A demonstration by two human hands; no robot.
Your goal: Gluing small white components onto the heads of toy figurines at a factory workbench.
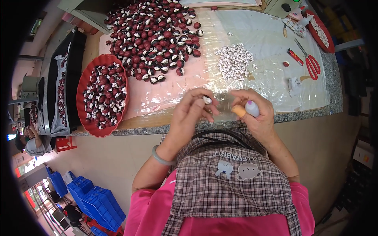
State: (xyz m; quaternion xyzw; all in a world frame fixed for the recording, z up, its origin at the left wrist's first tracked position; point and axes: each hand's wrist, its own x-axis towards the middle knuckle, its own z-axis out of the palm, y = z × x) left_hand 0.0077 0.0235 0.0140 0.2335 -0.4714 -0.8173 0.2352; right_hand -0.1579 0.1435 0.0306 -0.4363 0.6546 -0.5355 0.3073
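My left hand (pixel 190 111) is closed, pinching a small rounded black-and-white piece (pixel 207 100) between thumb and fingertips, just over the table's near edge. A short way to its right, my right hand (pixel 258 118) is wrapped round a small whitish squeeze bottle (pixel 252 109) with a purple tip. An orange finger cover (pixel 238 111) sits on that hand's thumb. Beyond the hands lies a heap of small white pieces with dark specks (pixel 235 62). Farther left spreads a large pile of dark red, black and white rounded pieces (pixel 155 39).
A red scalloped tray (pixel 81 92) of mixed red and white pieces stands at the left. Red-handled scissors (pixel 312 66) and a red-and-black cutter (pixel 295 57) lie at the right. Another red tray (pixel 331 48) is at the far right corner. Blue crates (pixel 96 202) stand on the floor.
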